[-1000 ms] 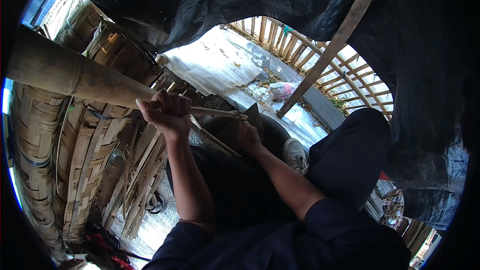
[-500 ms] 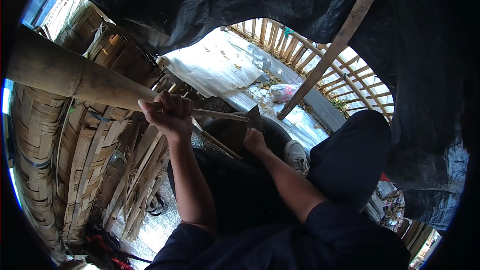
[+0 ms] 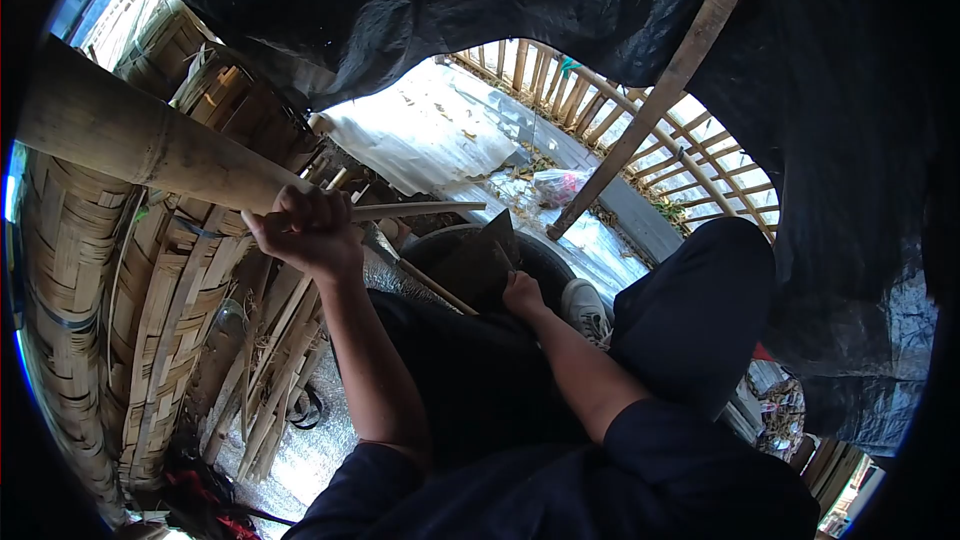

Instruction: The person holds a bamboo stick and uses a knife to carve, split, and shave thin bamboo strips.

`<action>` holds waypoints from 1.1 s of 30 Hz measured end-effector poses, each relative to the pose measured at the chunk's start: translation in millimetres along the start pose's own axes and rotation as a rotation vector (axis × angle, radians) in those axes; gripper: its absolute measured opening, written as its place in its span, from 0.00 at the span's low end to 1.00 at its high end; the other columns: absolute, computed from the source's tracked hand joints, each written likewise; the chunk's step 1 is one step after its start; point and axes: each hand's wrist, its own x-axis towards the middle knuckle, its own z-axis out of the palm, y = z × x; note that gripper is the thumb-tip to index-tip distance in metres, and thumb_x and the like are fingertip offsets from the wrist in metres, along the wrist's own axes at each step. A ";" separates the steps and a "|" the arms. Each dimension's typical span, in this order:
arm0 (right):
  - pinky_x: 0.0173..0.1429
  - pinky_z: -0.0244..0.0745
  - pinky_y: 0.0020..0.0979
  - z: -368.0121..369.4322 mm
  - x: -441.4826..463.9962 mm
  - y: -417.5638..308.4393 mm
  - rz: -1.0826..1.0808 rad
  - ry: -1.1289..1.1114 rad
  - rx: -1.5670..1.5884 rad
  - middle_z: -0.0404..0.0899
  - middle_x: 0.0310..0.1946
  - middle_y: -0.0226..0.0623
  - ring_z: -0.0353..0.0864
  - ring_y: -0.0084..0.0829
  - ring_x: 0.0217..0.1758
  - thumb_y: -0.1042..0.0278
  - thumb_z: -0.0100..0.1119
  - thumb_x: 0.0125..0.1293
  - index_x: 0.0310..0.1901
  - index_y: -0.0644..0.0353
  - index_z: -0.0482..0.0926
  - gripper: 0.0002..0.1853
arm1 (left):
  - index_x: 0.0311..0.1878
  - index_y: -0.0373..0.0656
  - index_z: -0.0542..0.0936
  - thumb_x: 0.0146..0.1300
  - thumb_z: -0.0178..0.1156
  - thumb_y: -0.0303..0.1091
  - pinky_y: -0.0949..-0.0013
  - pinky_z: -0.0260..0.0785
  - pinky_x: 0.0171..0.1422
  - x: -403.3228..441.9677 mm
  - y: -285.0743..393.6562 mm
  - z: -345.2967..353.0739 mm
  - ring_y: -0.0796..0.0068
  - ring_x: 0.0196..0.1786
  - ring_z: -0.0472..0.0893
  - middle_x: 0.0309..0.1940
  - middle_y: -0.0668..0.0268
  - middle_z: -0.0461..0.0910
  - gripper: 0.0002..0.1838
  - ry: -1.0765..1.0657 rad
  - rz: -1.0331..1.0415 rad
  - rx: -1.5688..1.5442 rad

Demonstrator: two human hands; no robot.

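Extending from the left hand [image 3: 312,232], a pale bamboo strip [image 3: 420,209] lies with its long axis nearly level across the view, tilted up very slightly toward the right. Free end points right, tip hanging above the black tub [image 3: 550,256]. Other end hidden at the fist.

Left grip: fingers curled tight round the strip, thumb stuck out to the left. Just beyond it, a thick bamboo pole [image 3: 150,145] slopes down from upper left to the fist; contact between pole and hand unclear.

Right hand [image 3: 523,295]: below and to the right of the strip's tip, well apart from the strip. Right grip: fingers closed on a thin implement [image 3: 506,256], which juts upward and slightly left; its type is not discernible. Close beside it, a dark triangular plate [image 3: 478,258] stands over the tub, pointed corner up; whether plate and implement join is unclear.

Below the strip, a thin stick [image 3: 435,285] slants down to the right. Right of the tub: a pale laced shoe [image 3: 585,310].
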 end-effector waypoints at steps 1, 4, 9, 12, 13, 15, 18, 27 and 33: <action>0.50 0.71 0.51 -2.5 -0.7 -1.1 -0.001 0.003 0.000 0.77 0.35 0.63 0.76 0.59 0.45 0.59 0.40 0.70 0.35 0.70 0.76 0.20 | 0.15 0.52 0.54 0.67 0.32 0.65 0.74 0.35 0.15 0.5 3.9 1.4 0.82 0.12 0.42 0.08 0.76 0.46 0.31 0.046 0.019 -0.017; 0.48 0.72 0.51 -11.2 -6.7 -7.1 -0.062 0.023 -0.009 0.78 0.34 0.62 0.77 0.58 0.43 0.58 0.41 0.69 0.35 0.68 0.77 0.20 | 0.15 0.52 0.56 0.66 0.32 0.66 0.74 0.36 0.15 1.5 10.0 2.0 0.82 0.12 0.42 0.08 0.75 0.47 0.32 0.082 -0.003 -0.022; 0.47 0.72 0.51 -19.3 -15.2 -16.3 -0.278 -0.113 -0.040 0.78 0.32 0.59 0.78 0.57 0.41 0.55 0.45 0.68 0.33 0.63 0.76 0.18 | 0.16 0.51 0.57 0.65 0.34 0.67 0.74 0.36 0.15 5.7 4.3 -9.5 0.81 0.12 0.43 0.08 0.74 0.48 0.32 0.099 0.009 0.036; 0.48 0.72 0.50 -23.1 -19.8 -20.1 -0.323 -0.232 -0.081 0.79 0.32 0.57 0.78 0.56 0.41 0.55 0.46 0.68 0.35 0.62 0.77 0.18 | 0.16 0.51 0.57 0.65 0.35 0.67 0.74 0.36 0.16 2.4 6.6 4.5 0.81 0.13 0.44 0.09 0.74 0.48 0.32 0.144 -0.005 0.068; 0.48 0.72 0.50 -23.3 -19.5 -21.0 -0.323 -0.231 -0.081 0.79 0.32 0.57 0.78 0.56 0.41 0.55 0.46 0.68 0.35 0.62 0.77 0.18 | 0.17 0.51 0.57 0.65 0.35 0.67 0.74 0.37 0.17 1.1 7.5 9.9 0.81 0.13 0.44 0.09 0.74 0.48 0.31 0.187 0.004 0.098; 0.48 0.72 0.49 -24.3 -19.7 -24.1 -0.292 -0.176 -0.038 0.79 0.32 0.57 0.78 0.55 0.42 0.54 0.46 0.67 0.36 0.62 0.77 0.18 | 0.17 0.51 0.57 0.65 0.36 0.67 0.74 0.37 0.17 4.4 4.3 -1.1 0.81 0.13 0.44 0.09 0.74 0.48 0.31 0.144 -0.016 0.056; 0.48 0.72 0.50 -30.0 -22.5 -25.5 -0.313 -0.220 -0.097 0.79 0.32 0.57 0.79 0.55 0.41 0.54 0.46 0.67 0.36 0.62 0.76 0.18 | 0.17 0.51 0.57 0.65 0.36 0.68 0.74 0.36 0.17 5.9 3.4 -8.9 0.81 0.14 0.44 0.09 0.74 0.48 0.31 0.103 -0.042 0.013; 0.46 0.74 0.52 -25.0 -13.7 -19.8 -0.245 -0.046 -0.151 0.79 0.30 0.58 0.79 0.58 0.38 0.56 0.42 0.68 0.37 0.62 0.76 0.18 | 0.15 0.52 0.56 0.67 0.37 0.56 0.75 0.37 0.16 10.7 1.5 -13.7 0.81 0.13 0.43 0.09 0.74 0.48 0.27 0.145 0.054 -0.029; 0.47 0.72 0.51 -5.7 -7.7 -5.9 -0.081 0.138 -0.118 0.79 0.32 0.58 0.78 0.57 0.41 0.55 0.45 0.68 0.35 0.64 0.75 0.18 | 0.15 0.51 0.57 0.66 0.38 0.52 0.74 0.38 0.15 10.6 4.1 -7.4 0.81 0.12 0.43 0.09 0.75 0.48 0.24 0.200 0.066 -0.036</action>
